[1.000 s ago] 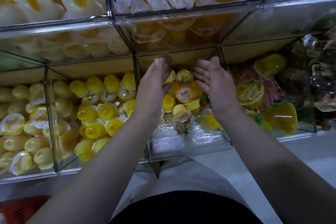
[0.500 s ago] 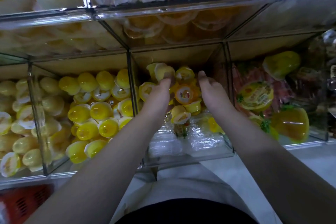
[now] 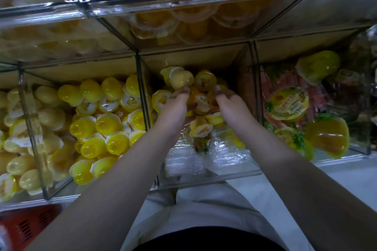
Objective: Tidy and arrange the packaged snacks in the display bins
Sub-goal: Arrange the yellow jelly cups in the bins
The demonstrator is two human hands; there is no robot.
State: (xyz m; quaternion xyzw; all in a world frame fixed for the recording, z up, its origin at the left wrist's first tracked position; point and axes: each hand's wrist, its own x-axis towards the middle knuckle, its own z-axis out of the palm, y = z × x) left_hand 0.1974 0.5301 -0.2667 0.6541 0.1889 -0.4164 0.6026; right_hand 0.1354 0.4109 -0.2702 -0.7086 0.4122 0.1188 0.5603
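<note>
1. Jelly cups point(image 3: 204, 82) lie heaped at the back of the middle bin point(image 3: 206, 176).
2. Left hand point(image 3: 173, 108) and right hand point(image 3: 232, 105) flank the heap inside that bin, fingers bent into it; whether they grip anything cannot be told.

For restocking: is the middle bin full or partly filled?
Partly filled. In the middle bin jelly cups heap at the back; clear packets lie low in front.

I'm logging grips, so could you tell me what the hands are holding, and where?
It cannot be told: left hand and right hand flank the piled jelly cups in the middle bin, fingertips blurred.
</note>
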